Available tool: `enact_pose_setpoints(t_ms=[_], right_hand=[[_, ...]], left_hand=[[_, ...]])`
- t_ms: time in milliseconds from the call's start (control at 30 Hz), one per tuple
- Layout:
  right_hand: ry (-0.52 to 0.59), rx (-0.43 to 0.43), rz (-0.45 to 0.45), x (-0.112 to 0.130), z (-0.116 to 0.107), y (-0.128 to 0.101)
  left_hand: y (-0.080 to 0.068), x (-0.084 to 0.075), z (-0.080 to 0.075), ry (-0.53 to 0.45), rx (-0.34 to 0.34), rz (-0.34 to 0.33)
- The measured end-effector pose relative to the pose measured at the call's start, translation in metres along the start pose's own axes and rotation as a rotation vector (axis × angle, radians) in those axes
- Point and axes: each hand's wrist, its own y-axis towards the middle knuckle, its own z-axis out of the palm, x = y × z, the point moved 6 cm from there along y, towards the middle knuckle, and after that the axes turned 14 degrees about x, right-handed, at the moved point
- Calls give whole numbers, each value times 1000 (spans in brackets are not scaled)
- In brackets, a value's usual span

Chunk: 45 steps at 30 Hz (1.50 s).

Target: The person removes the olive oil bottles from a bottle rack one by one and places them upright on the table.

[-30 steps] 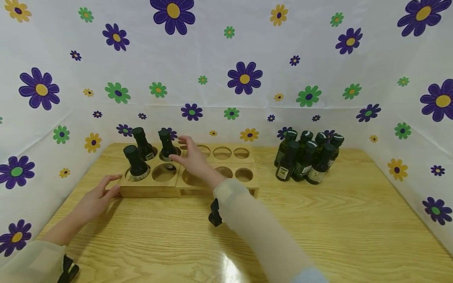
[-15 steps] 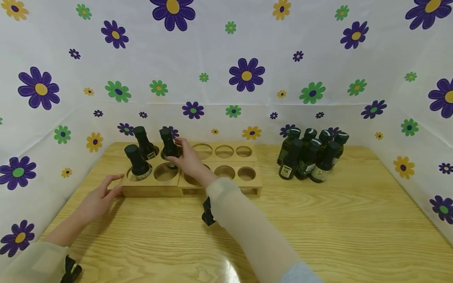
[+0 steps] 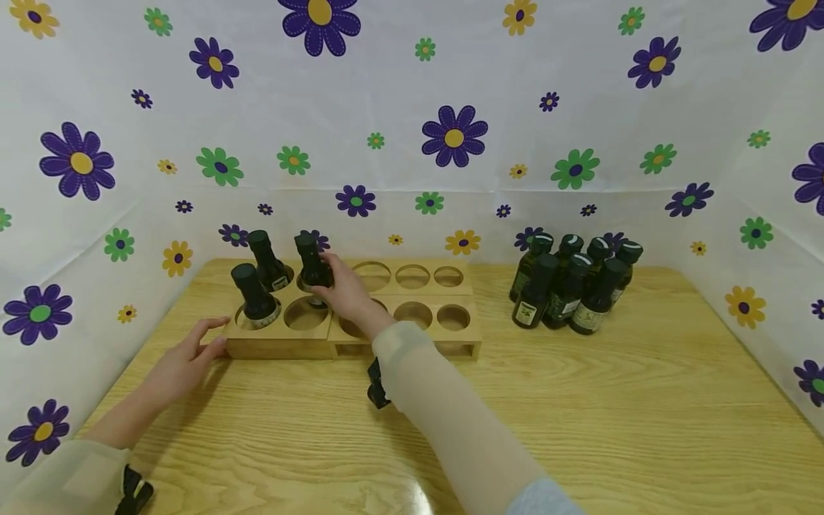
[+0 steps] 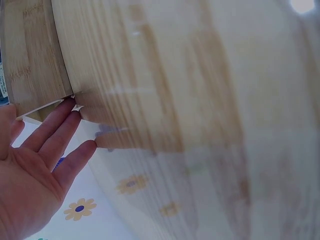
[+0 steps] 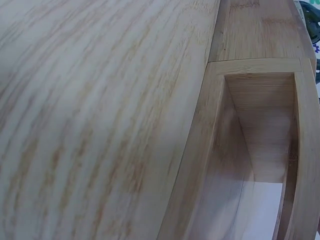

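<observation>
My right hand [image 3: 350, 290] holds a small dark bottle [image 3: 313, 263] between thumb and fingers. It stands in a back hole of the left wooden bottle rack [image 3: 277, 348]. Two more dark bottles occupy this rack: one bottle [image 3: 268, 259] in the back left hole, another bottle [image 3: 256, 295] in the front left hole. My left hand [image 3: 183, 365] touches the rack's front left corner. In the left wrist view, the left hand's fingers [image 4: 60, 132] reach along the rack's end, nearly straight. The right wrist view shows the racks' front but not the right hand.
A second wooden rack [image 3: 473, 329] with round holes adjoins the left one. Several dark bottles [image 3: 569, 286] stand grouped on the wooden table [image 3: 611, 400] to the right. A white flowered cloth [image 3: 399, 86] encloses the table's back and sides.
My right hand has moved slightly left, and its thumb and fingers have closed on the back bottle. The left hand stays at the rack's corner. The head view has shifted a little.
</observation>
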Motion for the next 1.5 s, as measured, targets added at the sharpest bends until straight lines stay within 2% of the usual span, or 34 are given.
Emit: enact_pose_setpoints(t_ms=[467,800,1033,1300,1500], right_hand=[[-54,-17,48,2,2,3],[-209,-12,64,4,3,2],[-238,-35,57,3,4,0],[-180,-62,21,3,3,-1],[-187,-118,-57,14,-4,-2]], left_hand=[[0,-1,-3,10,-8,6],[1,0,0,-3,-3,-1],[1,0,2,3,-7,2],[2,2,1,5,-7,-2],[1,1,-1,9,-10,4]])
